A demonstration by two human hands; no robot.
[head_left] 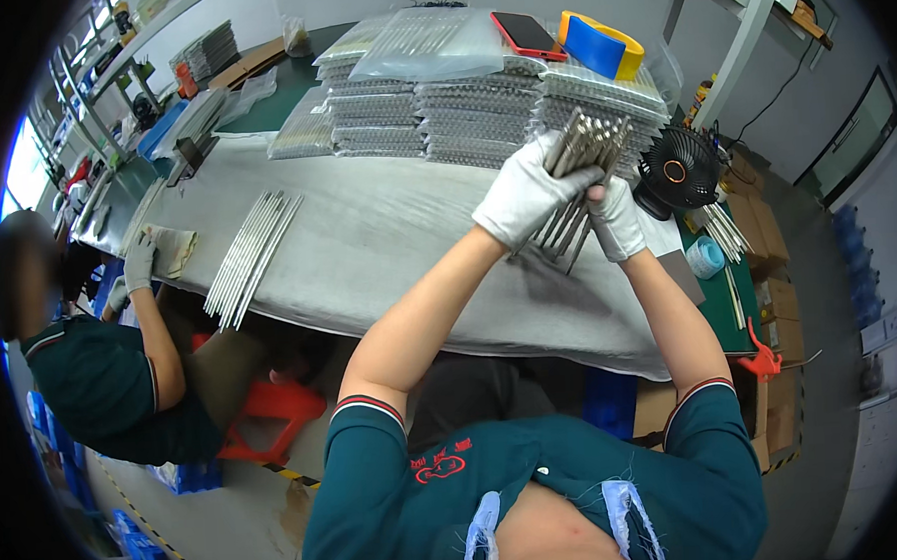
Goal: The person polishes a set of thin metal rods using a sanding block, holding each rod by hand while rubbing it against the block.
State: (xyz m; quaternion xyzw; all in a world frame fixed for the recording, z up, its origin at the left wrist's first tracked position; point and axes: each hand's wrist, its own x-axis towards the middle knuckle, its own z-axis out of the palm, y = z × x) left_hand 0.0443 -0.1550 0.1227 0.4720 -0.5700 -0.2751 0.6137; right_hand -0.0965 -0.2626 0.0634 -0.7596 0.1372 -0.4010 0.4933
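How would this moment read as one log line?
left hand: holding metal rods | right hand: holding same rods | nearby: black fan, wrapped stacks

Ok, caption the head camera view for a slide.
Gloved left hand and right hand hold a bundle of metal rods at a grey cloth-covered workbench, near stacked bubble-wrapped packs.

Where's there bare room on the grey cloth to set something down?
The widest free patch of grey cloth lies between the row of metal rods and the left hand, in front of the bubble-wrapped stacks. It's crowded along the back and around the black fan at right.
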